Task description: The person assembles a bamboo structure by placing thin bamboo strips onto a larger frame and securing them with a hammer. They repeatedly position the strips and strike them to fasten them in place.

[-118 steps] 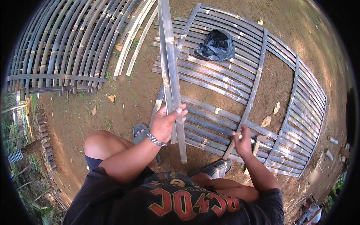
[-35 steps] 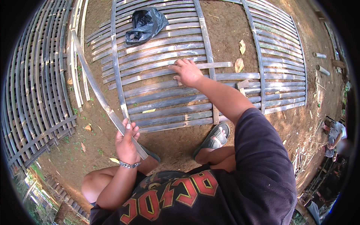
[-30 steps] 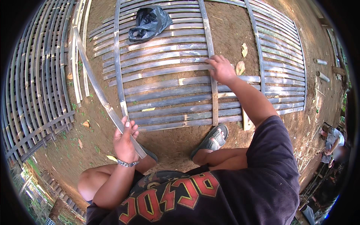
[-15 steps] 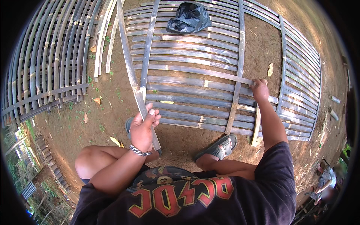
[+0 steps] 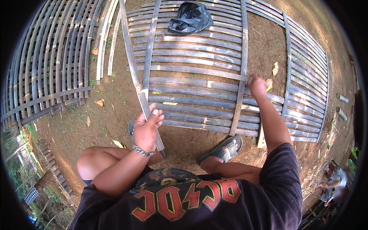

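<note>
A long grey bamboo slat [image 5: 133, 69] runs from near my lap up past the top of the view. My left hand [image 5: 146, 127] is closed round it close to its lower end. My right hand [image 5: 257, 86] pinches the right end of a thinner bamboo strip [image 5: 199, 71]. That strip lies across two upright battens of a slatted bamboo panel [image 5: 184, 94] on the ground in front of me. The right batten [image 5: 241, 82] passes just left of my right fingers.
A black plastic bag [image 5: 190, 18] rests on the panel's far part. Another slatted bamboo panel [image 5: 50, 61] stands at the left, with loose strips [image 5: 103, 46] beside it. My sandalled foot [image 5: 226, 150] is at the panel's near edge. A person [image 5: 335, 182] sits far right.
My right hand has moved left with the strip, sliding it so its end sits closer to the right batten. My left hand still grips the long slat in about the same place.
</note>
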A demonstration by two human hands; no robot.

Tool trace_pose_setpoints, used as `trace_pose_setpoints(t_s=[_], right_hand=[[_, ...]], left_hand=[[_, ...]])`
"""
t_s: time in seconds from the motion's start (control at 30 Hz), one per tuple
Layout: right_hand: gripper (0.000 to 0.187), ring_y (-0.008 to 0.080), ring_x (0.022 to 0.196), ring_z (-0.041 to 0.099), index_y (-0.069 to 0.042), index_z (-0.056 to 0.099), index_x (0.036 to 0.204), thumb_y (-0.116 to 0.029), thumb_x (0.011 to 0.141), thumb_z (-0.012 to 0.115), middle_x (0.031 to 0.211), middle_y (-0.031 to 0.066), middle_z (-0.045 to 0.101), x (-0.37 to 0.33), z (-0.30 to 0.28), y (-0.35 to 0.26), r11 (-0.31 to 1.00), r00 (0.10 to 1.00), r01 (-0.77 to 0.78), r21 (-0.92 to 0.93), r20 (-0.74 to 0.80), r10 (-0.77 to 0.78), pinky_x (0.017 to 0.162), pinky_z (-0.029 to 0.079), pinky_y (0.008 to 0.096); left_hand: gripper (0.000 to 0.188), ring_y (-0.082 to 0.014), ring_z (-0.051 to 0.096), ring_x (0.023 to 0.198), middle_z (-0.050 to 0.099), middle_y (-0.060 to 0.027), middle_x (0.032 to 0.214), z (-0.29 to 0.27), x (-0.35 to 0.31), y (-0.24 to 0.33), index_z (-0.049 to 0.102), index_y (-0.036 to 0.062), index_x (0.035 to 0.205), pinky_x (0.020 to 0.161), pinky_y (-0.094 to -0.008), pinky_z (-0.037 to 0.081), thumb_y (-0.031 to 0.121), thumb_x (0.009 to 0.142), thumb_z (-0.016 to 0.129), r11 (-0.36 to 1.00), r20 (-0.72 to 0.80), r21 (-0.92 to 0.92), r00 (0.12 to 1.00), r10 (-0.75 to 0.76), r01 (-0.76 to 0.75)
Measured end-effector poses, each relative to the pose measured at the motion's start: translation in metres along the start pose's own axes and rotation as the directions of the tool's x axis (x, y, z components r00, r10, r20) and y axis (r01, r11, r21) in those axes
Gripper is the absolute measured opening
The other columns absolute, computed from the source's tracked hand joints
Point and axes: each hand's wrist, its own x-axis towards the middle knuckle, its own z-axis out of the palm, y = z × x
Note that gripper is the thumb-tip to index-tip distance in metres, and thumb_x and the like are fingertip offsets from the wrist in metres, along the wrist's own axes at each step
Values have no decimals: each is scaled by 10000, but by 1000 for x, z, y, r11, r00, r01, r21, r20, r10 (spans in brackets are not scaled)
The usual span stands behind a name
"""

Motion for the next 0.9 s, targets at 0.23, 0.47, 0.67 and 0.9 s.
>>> trace_pose_setpoints(t_s=[0.23, 0.47, 0.67, 0.9], right_hand=[[393, 408, 1127, 660, -76, 700, 1226, -175, 852, 766, 1222, 218, 670, -1, 22, -30, 994, 996, 49, 98, -85, -40, 999, 529, 482], [255, 393, 1112, 662, -103, 715, 1147, -133, 906, 640, 1148, 197, 675, -10, 23, -45, 996, 994, 90, 19, -62, -88, 959, 546, 485], [163, 287, 1102, 653, -129, 732, 996, -161, 908, 599, 1094, 92, 696, -12, 30, -59, 947, 954, 278, -160, -68, -291, 892, 560, 431], [181, 209, 1195, 554, -194, 759, 975, -192, 916, 588, 1074, -11, 675, -2, 42, -69, 868, 906, 368, -333, -80, -415, 1000, 413, 414]], left_hand=[[397, -109, 687, 927, 724, -46, 1083, 7, -4, 2, 609, 38, 1387, 806, -265, 541, 151, 1015, 684, 1000, -48, -10, 999, -10, 9], [436, -102, 660, 975, 702, -7, 1118, 6, -5, -3, 582, 77, 1415, 852, -288, 530, 236, 1021, 679, 998, -20, 57, 1000, -8, 9], [428, -106, 664, 960, 706, -13, 1104, 6, -1, -5, 584, 67, 1413, 835, -286, 536, 225, 1025, 670, 996, -23, 89, 1000, 14, -12], [431, -114, 671, 953, 704, -32, 1114, 9, -1, -7, 576, 48, 1414, 827, -289, 545, 211, 1025, 665, 992, -43, 126, 999, 15, -10]])
